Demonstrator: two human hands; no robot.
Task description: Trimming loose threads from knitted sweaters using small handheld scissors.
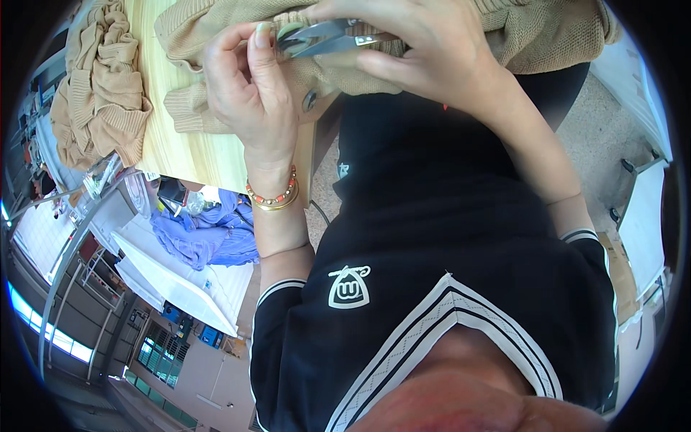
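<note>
A tan knit garment [345, 75] lies bunched at the top of the view, partly over the table edge. My right hand [439, 54] is closed on a pair of metal scissors [342, 45], whose blades point left toward my other hand. My left hand [252, 83] pinches with thumb and forefinger in front of the garment; what lies between the fingertips is hidden. A small round greenish piece [290, 30] shows between those fingertips and the blades. Below them, a dark button [309, 99] sits on the garment's edge.
On the pale wooden table [194, 153], more tan knitwear [104, 93] is heaped at the far left. Blue-purple cloth [205, 234] and small items lie on a white surface below the table's left side. A white panel on casters [643, 223] stands to the right.
</note>
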